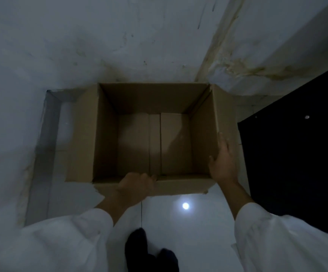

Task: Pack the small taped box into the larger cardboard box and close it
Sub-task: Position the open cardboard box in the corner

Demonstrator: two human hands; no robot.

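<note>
A large brown cardboard box (104, 134) stands open on the floor against the wall, its flaps spread outward. Its inside shows only the bottom flaps with a seam down the middle. My left hand (137, 185) grips the near flap at the front rim, fingers curled over the edge. My right hand (223, 161) lies flat against the outside of the right flap, thumb over its edge. No small taped box is in view.
A white stained wall (120, 46) rises behind the box, with a corner at the right. A dark panel (296, 144) stands at the right. The glossy white floor (178, 222) reflects a lamp. My dark feet (151, 254) stand just before the box.
</note>
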